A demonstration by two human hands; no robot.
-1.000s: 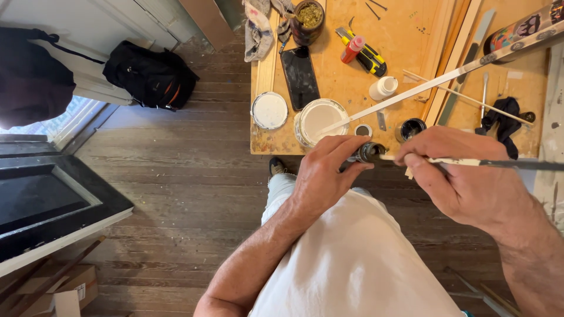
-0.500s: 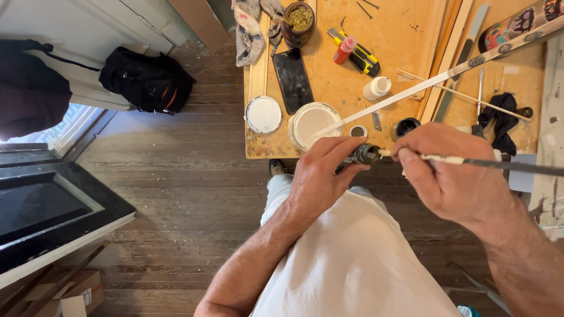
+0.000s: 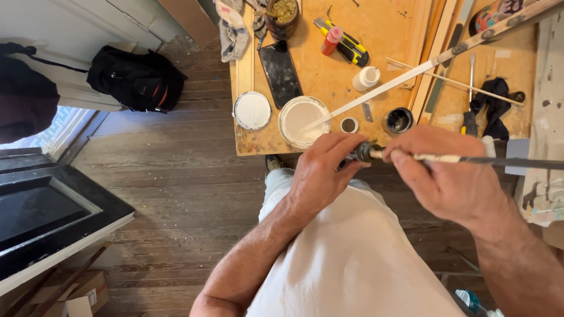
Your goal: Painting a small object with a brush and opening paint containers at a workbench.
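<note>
Both hands meet just off the near edge of the workbench [image 3: 264,144]: the left hand [image 3: 320,173] pinches the dark metal end [image 3: 365,152] of a thin paint-flecked rod [image 3: 470,159], which the right hand [image 3: 449,176] grips in a closed fist. Just beyond on the near edge sit an open can of white paint [image 3: 302,120] holding a long stir stick [image 3: 411,73], and its lid [image 3: 252,110].

Home workshop: paint-spattered plywood bench [image 3: 329,76], open paint can [image 3: 303,120], tools.
</note>
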